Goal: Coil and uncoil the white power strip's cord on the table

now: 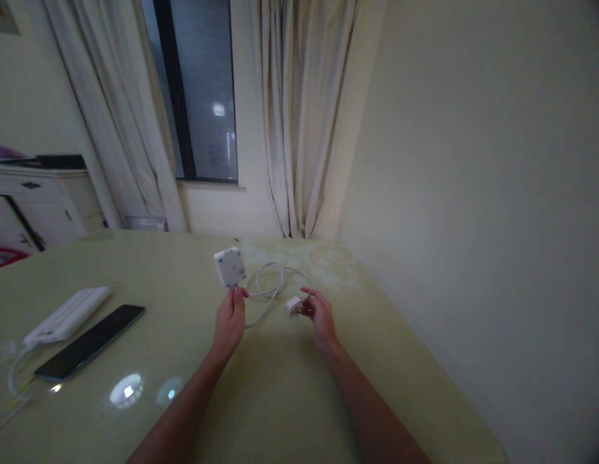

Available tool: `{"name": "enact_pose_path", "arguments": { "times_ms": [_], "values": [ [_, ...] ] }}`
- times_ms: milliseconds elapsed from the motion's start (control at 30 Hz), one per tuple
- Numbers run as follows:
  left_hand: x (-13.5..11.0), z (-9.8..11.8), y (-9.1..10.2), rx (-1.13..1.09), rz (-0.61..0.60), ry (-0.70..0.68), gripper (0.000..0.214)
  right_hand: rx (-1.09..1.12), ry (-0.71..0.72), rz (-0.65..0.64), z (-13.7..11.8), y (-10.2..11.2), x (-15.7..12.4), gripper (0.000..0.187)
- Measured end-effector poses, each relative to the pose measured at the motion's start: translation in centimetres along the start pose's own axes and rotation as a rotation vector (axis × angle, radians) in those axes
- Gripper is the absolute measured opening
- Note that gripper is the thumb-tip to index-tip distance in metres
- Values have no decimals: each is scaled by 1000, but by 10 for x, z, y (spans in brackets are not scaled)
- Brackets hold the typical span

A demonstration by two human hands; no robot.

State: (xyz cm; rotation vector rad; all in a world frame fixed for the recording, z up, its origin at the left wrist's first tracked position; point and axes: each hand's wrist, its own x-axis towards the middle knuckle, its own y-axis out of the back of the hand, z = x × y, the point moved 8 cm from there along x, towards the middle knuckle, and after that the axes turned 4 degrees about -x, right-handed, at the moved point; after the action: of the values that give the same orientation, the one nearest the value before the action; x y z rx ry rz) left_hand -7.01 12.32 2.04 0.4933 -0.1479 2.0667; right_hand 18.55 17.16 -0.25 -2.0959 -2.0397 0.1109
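My left hand point(230, 320) pinches the lower edge of a white square adapter block point(229, 266) and holds it tilted up above the yellow-green table point(280, 386). My right hand point(320, 314) grips a small white plug point(294, 305) just to the right. A white cable point(270, 287) loops on the table between and behind the two hands. It runs toward both the block and the plug.
A dark smartphone point(89, 341) lies on the left of the table beside a white power bank point(67, 314) with a thin cable point(12, 380). The wall stands close on the right. Curtains, a window and a white cabinet point(33, 203) are behind the table.
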Motion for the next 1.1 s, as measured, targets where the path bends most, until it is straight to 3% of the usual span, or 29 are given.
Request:
{"name": "enact_pose_path", "arguments": {
  "times_ms": [167,300,467,567,767,867,967,1100],
  "values": [
    [-4,11,-7,103,-99,-24,50,-86,113,-145,-7,-20,-11,41],
    [-7,18,-8,115,-146,-28,53,-268,159,-188,-8,-31,-21,28],
    [-4,22,-4,139,-145,-53,53,-363,170,-160,-4,-35,-28,25],
    [-3,29,-1,183,-127,-114,54,-527,206,-96,-4,-33,-29,26],
    [-8,30,-8,240,-215,-217,51,-768,478,38,-26,-29,-38,12],
    [-11,26,-15,259,-305,-260,46,-799,574,-81,-27,-40,-47,9],
    [-11,24,-17,264,-350,-278,42,-792,580,-200,-23,-52,-53,15],
    [-9,28,-13,258,-311,-273,42,-775,529,-208,-19,-55,-52,27]
  ]
}}
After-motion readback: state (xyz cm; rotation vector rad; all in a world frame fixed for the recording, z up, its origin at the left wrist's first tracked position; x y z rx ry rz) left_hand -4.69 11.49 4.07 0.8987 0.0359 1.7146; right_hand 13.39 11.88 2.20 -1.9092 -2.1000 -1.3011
